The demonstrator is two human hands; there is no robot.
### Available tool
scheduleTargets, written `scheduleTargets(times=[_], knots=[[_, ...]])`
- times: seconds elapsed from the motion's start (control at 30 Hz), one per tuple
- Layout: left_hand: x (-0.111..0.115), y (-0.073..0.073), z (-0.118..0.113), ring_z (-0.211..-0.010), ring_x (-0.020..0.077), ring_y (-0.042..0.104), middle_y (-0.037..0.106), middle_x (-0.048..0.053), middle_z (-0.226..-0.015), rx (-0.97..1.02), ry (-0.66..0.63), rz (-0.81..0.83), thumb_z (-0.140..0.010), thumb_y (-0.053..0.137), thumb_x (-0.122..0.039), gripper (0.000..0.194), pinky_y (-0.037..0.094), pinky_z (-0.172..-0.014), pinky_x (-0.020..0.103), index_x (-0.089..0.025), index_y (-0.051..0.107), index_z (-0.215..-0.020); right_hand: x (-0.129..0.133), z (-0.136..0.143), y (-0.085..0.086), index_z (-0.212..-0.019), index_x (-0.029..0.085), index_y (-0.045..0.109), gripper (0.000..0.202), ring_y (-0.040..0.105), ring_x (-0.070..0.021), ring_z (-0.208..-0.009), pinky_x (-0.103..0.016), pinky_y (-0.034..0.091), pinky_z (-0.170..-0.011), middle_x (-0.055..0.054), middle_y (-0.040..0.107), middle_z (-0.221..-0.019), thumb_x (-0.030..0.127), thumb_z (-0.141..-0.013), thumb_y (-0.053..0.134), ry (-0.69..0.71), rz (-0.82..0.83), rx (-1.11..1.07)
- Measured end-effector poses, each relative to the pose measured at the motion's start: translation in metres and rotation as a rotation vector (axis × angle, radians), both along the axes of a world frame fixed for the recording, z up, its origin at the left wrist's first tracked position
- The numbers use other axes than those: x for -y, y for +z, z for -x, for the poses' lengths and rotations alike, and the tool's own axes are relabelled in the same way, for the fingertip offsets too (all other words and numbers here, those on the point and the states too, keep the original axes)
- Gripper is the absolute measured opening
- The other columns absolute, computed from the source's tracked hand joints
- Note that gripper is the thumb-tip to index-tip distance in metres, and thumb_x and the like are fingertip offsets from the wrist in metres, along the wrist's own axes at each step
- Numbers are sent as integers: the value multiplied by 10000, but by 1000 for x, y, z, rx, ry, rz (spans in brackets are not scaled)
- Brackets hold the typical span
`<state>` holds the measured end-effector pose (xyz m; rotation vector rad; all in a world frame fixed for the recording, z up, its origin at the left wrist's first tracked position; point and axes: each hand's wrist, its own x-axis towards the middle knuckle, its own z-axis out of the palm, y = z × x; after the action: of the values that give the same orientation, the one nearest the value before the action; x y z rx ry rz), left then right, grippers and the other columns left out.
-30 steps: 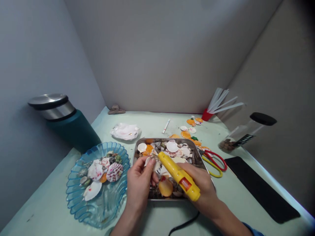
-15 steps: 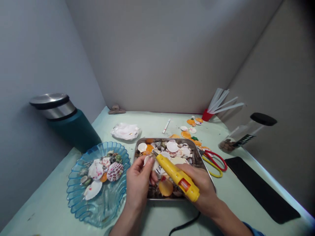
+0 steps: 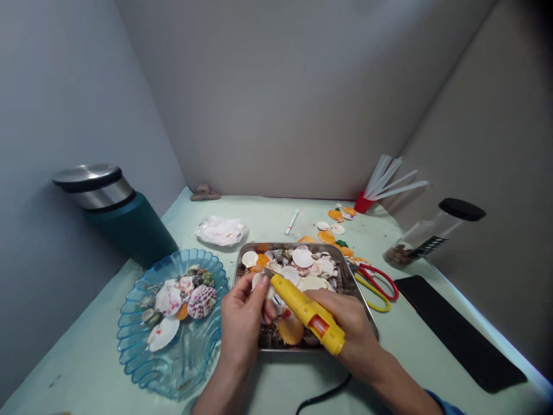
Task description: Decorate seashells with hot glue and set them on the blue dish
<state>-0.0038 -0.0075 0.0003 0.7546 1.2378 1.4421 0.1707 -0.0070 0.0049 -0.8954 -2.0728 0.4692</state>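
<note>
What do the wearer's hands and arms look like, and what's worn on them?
The left hand and right hand are ungloved, and no watch or bracelet shows. A blue sleeve appears on the right arm at the bottom edge; on the left, any sleeve is unclear.

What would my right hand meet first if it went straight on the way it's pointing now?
Probably the white shell in your left hand: the yellow tool in your right hand points its tip that way. Depth is unclear, so they may already touch.
</note>
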Motion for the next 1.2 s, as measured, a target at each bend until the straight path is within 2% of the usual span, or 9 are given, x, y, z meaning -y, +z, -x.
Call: scheduleTargets(times=[0.9, 1.2], knots=[[0, 1, 3, -366, 75, 422, 556, -58, -421, 23, 132, -9, -740, 711, -410, 324, 331, -396, 157, -146, 610, -900, 0, -1, -1, -900, 187, 638, 133, 655, -166, -619, -233, 453, -533, -49, 714, -759, 292, -889, 557, -35, 6, 11], [0, -1, 3, -373, 71, 425, 548, -61, -413, 0, 120, -17, -753, 701, -407, 306, 328, -403, 151, -150, 613, -894, 0, 0, 1, -870, 176, 632, 155, 642, -168, -599, -242, 442, -531, -49, 696, -729, 309, -894, 558, -22, 15, 13]])
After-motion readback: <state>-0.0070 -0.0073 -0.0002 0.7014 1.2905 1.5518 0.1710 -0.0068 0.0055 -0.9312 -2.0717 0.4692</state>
